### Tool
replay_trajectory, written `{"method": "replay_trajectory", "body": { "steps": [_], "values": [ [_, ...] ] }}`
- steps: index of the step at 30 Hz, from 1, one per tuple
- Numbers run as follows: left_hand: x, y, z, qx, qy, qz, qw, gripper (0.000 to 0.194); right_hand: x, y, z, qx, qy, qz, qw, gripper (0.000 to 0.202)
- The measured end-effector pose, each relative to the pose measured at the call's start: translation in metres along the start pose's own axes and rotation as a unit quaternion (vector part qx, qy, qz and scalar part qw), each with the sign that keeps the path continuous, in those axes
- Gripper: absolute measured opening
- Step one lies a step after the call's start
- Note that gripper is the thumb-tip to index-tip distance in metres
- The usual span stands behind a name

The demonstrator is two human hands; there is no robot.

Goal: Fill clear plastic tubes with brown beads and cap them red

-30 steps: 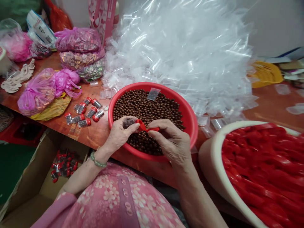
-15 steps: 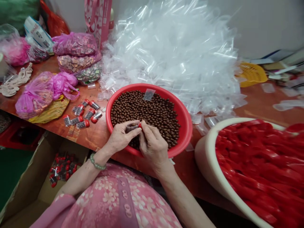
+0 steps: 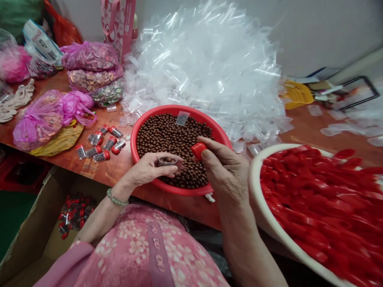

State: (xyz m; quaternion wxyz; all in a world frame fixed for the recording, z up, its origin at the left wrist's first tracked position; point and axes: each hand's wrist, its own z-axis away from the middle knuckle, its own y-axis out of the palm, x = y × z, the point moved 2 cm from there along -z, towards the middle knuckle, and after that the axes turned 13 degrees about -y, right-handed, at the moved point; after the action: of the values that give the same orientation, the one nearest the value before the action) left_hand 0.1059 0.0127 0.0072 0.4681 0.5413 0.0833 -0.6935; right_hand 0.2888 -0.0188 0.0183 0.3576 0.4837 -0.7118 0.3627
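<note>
My left hand point(image 3: 149, 169) pinches a small clear plastic container point(image 3: 167, 160) between thumb and fingers. Brown balls show at its mouth, over the near left part of a red basin point(image 3: 223, 139). That basin holds a heap of glossy brown balls point(image 3: 163, 135), with a flat clear plastic piece point(image 3: 182, 118) lying on top. Over the basin's right side, my right hand point(image 3: 229, 171) grips a red cap point(image 3: 198, 151) between thumb and fingertips, apart from the container. Several filled, red-capped containers point(image 3: 93, 151) lie on the table left of the basin.
Clear plastic pieces point(image 3: 206, 67) form a tall pile behind the basin. At right stands a cream tub point(image 3: 255, 187) of red plastic parts point(image 3: 317, 195). Tied pink bags point(image 3: 40, 119) sit at left. Below the table edge, a cardboard box point(image 3: 32, 227) holds more red-capped containers point(image 3: 74, 211).
My hands were together at the container, with something red at the fingertips. Now my right hand is to the right, holding the red cap. My left hand keeps the container; the view has shifted slightly.
</note>
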Motion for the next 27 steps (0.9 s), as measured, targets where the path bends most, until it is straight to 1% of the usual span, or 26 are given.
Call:
{"method": "replay_trajectory", "body": {
  "steps": [3,6,9,13,15,18,21,25,27],
  "values": [
    [-0.001,0.0,-0.004,-0.008,0.004,-0.034,0.999,0.042,0.001,0.005,0.0,-0.006,-0.003,-0.028,1.0,0.024],
    [-0.005,0.001,-0.006,-0.009,0.011,-0.056,0.998,0.042,0.006,0.007,-0.004,0.006,-0.029,-0.021,0.999,0.02],
    [-0.008,0.003,-0.005,-0.011,0.017,-0.062,0.998,0.042,0.011,0.009,-0.008,0.005,-0.042,-0.021,0.999,0.019],
    [-0.008,0.004,-0.004,0.018,0.027,-0.076,0.997,0.038,0.014,0.013,-0.01,-0.002,-0.038,-0.036,0.999,0.019],
    [-0.007,0.002,-0.006,0.008,0.045,-0.081,0.996,0.034,0.014,0.015,-0.01,-0.002,-0.04,-0.037,0.999,0.019],
    [-0.004,-0.001,-0.01,-0.011,0.05,-0.095,0.994,0.034,0.014,0.015,-0.009,0.004,-0.044,-0.024,0.999,0.019],
    [-0.003,-0.001,-0.011,-0.018,0.064,-0.102,0.993,0.031,0.013,0.014,-0.009,0.005,-0.044,-0.011,0.999,0.019],
    [-0.005,0.006,-0.008,0.013,0.079,-0.101,0.992,0.022,0.015,0.013,-0.009,0.01,-0.059,-0.001,0.998,0.019],
    [-0.005,0.008,-0.008,0.018,0.085,-0.09,0.992,0.02,0.018,0.013,-0.009,0.02,-0.064,0.009,0.998,0.019]
  ]
}}
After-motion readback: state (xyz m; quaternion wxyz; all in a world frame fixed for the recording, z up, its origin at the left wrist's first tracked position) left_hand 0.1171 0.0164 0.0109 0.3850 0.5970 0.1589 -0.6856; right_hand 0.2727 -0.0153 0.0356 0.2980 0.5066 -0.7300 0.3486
